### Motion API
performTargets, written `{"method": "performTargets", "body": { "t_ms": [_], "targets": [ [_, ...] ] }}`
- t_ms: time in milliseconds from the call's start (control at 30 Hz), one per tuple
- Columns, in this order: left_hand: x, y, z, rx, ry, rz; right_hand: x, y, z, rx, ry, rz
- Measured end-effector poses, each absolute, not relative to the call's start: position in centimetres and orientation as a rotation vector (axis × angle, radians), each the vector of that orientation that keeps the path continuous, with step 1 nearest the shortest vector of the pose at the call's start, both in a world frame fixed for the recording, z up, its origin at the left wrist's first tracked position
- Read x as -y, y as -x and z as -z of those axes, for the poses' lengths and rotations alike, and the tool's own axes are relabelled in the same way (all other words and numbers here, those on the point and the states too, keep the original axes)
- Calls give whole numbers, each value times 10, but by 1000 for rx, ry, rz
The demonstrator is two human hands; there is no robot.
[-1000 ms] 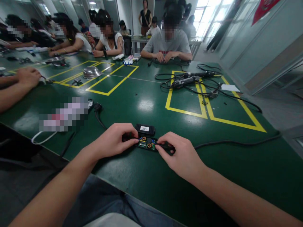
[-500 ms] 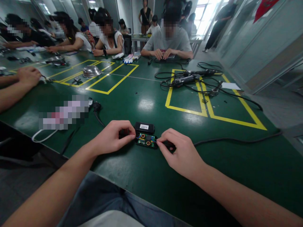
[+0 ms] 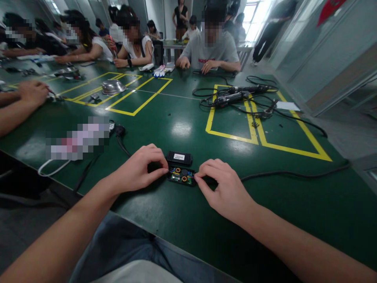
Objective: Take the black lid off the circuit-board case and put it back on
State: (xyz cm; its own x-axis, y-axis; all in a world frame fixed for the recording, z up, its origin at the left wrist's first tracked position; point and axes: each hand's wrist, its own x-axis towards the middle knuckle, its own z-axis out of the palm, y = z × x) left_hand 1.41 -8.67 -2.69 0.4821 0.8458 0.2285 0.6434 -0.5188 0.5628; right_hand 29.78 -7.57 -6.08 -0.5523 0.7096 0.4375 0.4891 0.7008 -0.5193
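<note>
A small black plastic case (image 3: 192,184) lies in front of me with its top off. Inside it shows a green circuit board (image 3: 176,177) with copper-wound coils and coloured wires. Just behind it lies a ridged black cover (image 3: 180,157) with a white label. At the case's left end, my left hand (image 3: 144,169) pinches thumb and fingers on the black cable, mostly hidden by the hand. My right hand (image 3: 225,186) pinches at the right end, where another black cable (image 3: 273,175) enters and runs off to the right.
A black plug (image 3: 119,130) lies on the green table (image 3: 165,220), beside a blurred-out item (image 3: 79,139) with a white strap. Electric screwdrivers (image 3: 231,97) with tangled cords lie at back right. A metal bowl (image 3: 113,87) stands back left. A co-worker's hand (image 3: 33,93) is at far left.
Both hands have drawn slightly apart from the board toward the case's ends, uncovering more of it. The case has shifted little. Across the table, a person's hands have moved apart.
</note>
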Motion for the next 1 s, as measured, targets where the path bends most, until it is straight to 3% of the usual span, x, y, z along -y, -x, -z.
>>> {"method": "performTargets", "body": {
  "t_ms": [633,1000],
  "targets": [
    [72,-19,43,-1499,-2205,-862,77,-299,57,2211,1026,-469],
    [90,-19,33,-1211,-2164,-919,70,-303,61,1969,1139,-603]
  ]
}}
